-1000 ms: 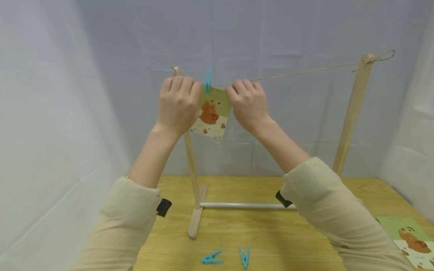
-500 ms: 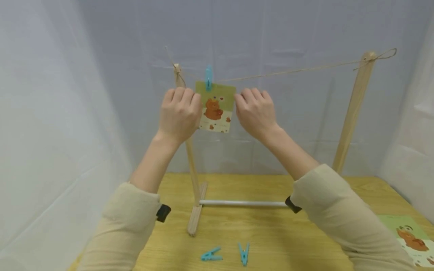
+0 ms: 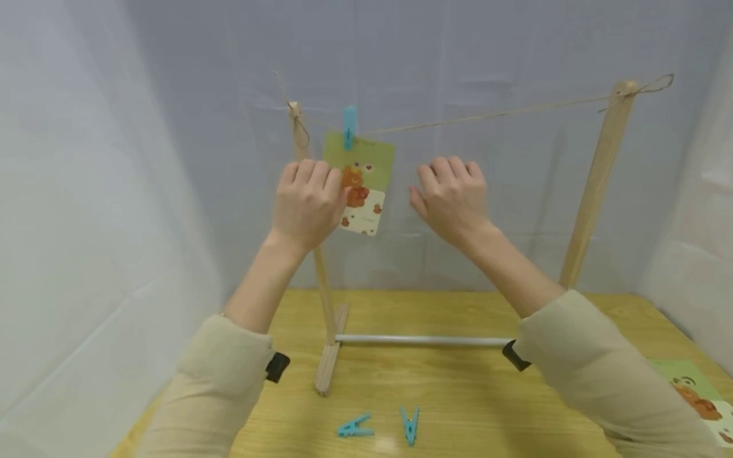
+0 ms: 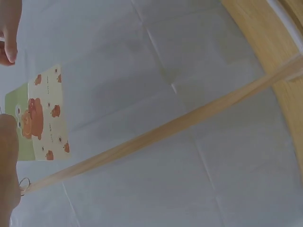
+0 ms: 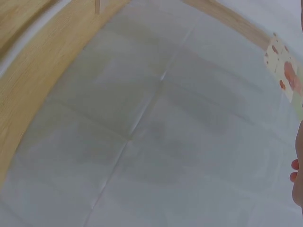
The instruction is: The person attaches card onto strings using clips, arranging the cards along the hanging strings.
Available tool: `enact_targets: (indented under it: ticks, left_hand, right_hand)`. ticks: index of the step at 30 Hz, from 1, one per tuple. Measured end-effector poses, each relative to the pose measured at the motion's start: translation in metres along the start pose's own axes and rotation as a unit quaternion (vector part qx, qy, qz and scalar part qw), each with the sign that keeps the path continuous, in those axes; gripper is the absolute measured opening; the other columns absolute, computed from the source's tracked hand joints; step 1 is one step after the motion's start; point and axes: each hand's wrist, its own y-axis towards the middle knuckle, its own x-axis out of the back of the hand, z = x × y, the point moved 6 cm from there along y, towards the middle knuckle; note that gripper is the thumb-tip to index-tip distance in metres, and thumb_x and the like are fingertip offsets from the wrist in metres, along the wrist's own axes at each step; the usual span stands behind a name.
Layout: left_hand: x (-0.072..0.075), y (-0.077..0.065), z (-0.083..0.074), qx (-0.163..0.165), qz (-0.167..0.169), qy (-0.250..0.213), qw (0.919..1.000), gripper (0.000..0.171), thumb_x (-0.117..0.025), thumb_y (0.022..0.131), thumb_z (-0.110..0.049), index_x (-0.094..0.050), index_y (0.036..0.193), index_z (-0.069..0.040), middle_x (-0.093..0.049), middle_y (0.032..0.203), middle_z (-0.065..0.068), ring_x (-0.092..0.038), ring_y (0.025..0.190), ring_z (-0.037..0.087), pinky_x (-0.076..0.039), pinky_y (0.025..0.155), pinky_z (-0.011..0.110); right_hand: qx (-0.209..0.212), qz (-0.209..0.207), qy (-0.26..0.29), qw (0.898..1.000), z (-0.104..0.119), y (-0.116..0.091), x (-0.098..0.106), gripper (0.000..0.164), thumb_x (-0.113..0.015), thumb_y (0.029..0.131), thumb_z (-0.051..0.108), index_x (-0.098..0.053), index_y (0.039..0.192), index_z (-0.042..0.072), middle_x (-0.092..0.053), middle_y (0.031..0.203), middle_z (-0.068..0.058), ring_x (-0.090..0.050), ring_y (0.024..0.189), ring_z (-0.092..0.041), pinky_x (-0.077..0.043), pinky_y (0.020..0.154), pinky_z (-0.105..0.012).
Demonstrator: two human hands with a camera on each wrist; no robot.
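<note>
Beige sleeves (image 3: 212, 375), rolled at the cuffs, extend over a wooden table (image 3: 458, 388), where two loose blue clothespins (image 3: 410, 427) lie apart and a second bear card (image 3: 701, 404) rests at the right, partly hidden by the right sleeve (image 3: 613, 375). Beyond, the right hand (image 3: 455, 200) is raised clear of the hanging card (image 3: 372, 162), its fingers loosely bent around nothing. The left hand (image 3: 309, 203) overlaps that card's left side, fingers bent; whether they grasp it I cannot tell. The card hangs slightly tilted between the hands, a blue clip (image 3: 349, 127) gripping its top edge at a twine line (image 3: 446, 123). The line runs from the left post (image 3: 322, 273) to the right post (image 3: 598, 184), before a pale sheet backdrop (image 3: 487, 51)
</note>
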Motion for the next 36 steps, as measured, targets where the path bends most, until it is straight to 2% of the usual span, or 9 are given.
enact_targets:
  ticks: [8, 13, 23, 27, 31, 36]
  left_hand:
    - [-0.002, -0.018, 0.0, 0.021, 0.008, -0.026, 0.9994, 0.019, -0.067, 0.081, -0.016, -0.061, 0.086, 0.002, -0.062, 0.079, 0.015, -0.054, 0.076, 0.031, -0.042, 0.07, 0.04]
    - [0.0, -0.028, 0.0, 0.03, 0.015, -0.039, 0.9987, 0.019, -0.066, 0.081, -0.015, -0.06, 0.086, 0.002, -0.062, 0.077, 0.015, -0.055, 0.073, 0.031, -0.043, 0.067, 0.04]
    - [0.007, -0.046, -0.007, 0.032, 0.005, -0.066, 0.9973, 0.019, -0.067, 0.077, -0.013, -0.061, 0.086, 0.003, -0.062, 0.076, 0.016, -0.054, 0.067, 0.03, -0.042, 0.06, 0.04]
    - [0.011, -0.051, -0.012, 0.035, 0.016, -0.076, 0.9964, 0.02, -0.068, 0.077, -0.013, -0.061, 0.087, 0.003, -0.063, 0.075, 0.016, -0.055, 0.065, 0.03, -0.044, 0.059, 0.039]
    - [0.014, -0.056, -0.017, 0.035, 0.033, -0.087, 0.9951, 0.02, -0.069, 0.077, -0.012, -0.061, 0.087, 0.003, -0.063, 0.075, 0.016, -0.056, 0.065, 0.029, -0.045, 0.058, 0.039]
    - [0.018, -0.061, -0.025, 0.034, 0.048, -0.106, 0.9926, 0.021, -0.07, 0.077, -0.012, -0.061, 0.088, 0.003, -0.064, 0.079, 0.015, -0.057, 0.067, 0.029, -0.046, 0.058, 0.039]
  right_hand:
    - [0.007, 0.003, 0.03, 1.0, -0.008, -0.02, 0.014, 0.024, -0.059, 0.084, 0.02, -0.066, 0.091, -0.002, -0.062, 0.083, -0.016, -0.057, 0.076, -0.035, -0.044, 0.062, -0.046]
    - [0.016, 0.008, 0.047, 0.999, -0.014, -0.035, 0.021, 0.023, -0.064, 0.08, 0.019, -0.066, 0.09, -0.002, -0.062, 0.081, -0.017, -0.057, 0.075, -0.036, -0.044, 0.06, -0.046]
    - [0.017, 0.013, 0.069, 0.997, -0.025, -0.063, 0.039, 0.027, -0.068, 0.076, 0.019, -0.066, 0.093, -0.002, -0.062, 0.082, -0.017, -0.057, 0.072, -0.036, -0.043, 0.058, -0.046]
    - [0.02, 0.02, 0.075, 0.997, -0.028, -0.072, 0.047, 0.03, -0.062, 0.08, 0.023, -0.066, 0.094, -0.003, -0.062, 0.082, -0.018, -0.057, 0.072, -0.037, -0.044, 0.059, -0.048]
    - [0.022, 0.026, 0.074, 0.997, -0.031, -0.082, 0.054, 0.038, -0.05, 0.088, 0.031, -0.066, 0.094, -0.003, -0.062, 0.082, -0.018, -0.057, 0.072, -0.038, -0.044, 0.057, -0.048]
    - [0.027, 0.019, 0.072, 0.997, -0.032, -0.093, 0.063, 0.041, -0.046, 0.091, 0.033, -0.066, 0.092, -0.003, -0.062, 0.08, -0.018, -0.057, 0.071, -0.038, -0.043, 0.055, -0.047]
